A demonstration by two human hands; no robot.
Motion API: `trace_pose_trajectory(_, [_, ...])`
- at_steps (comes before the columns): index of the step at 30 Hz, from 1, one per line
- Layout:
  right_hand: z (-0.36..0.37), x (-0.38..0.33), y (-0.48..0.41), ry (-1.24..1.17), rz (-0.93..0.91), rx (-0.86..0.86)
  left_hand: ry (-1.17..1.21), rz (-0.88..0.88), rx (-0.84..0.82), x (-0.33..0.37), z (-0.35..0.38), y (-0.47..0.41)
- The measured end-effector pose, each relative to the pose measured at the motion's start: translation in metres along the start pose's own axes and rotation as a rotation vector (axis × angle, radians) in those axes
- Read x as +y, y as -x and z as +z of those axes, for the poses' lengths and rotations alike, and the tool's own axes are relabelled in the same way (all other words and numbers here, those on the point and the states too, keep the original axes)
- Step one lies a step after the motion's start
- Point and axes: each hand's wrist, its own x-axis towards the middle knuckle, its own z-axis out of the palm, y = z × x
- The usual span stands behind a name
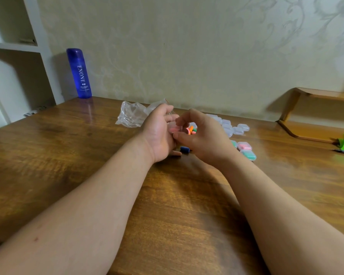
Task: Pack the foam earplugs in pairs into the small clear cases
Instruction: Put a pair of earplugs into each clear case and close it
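Clear case (178, 131), pink foam plugs (173, 128) inside | left hand (159, 133) fingers pinching it | right hand (205, 135) fingers curled, grip unclear

The bottle (79, 73) is glowing translucent blue and carrying white lettering. Under the bottle, the table (68, 155) is showing warm brown wood grain with darker streaks. Behind the bottle, the wallpaper (187, 46) is showing pale cream with a faint floral scroll pattern. Left of the bottle, the shelf (14, 46) is looking white.

Right of the bottle, a crinkled bag (132, 115) is looking clear. Further right of the bottle, a held case (174, 129) is showing pink inside. The loose earplugs (192, 130) are showing orange, green and pink, and a lone earplug (185, 149) dark blue. The empty cases (234, 129) are looking colourless. The filled cases (244, 146) are showing pink and teal.
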Motion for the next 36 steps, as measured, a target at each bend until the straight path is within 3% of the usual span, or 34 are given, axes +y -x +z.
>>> trace_pose_trajectory(7, [-0.004, 0.002, 0.0, -0.091, 0.016, 0.045, -0.115, 0.035, -0.085, -0.008, 0.004, 0.001])
trace_pose_trajectory(14, [-0.002, 0.018, -0.002, 0.074, 0.014, 0.011, -0.175, 0.093, -0.073, -0.008, -0.001, 0.0])
trace_pose_trajectory(25, [-0.005, 0.01, 0.0, 0.064, -0.052, 0.047, -0.185, 0.133, -0.093, -0.011, 0.004, 0.0])
trace_pose_trajectory(30, [-0.041, 0.018, -0.003, 0.098, 0.048, 0.056, -0.183, 0.173, -0.018, -0.009, 0.005, -0.004])
trace_pose_trajectory(36, [-0.075, 0.06, 0.022, 0.205, 0.249, 0.085, -0.396, 0.321, 0.113, -0.009, 0.009, -0.003])
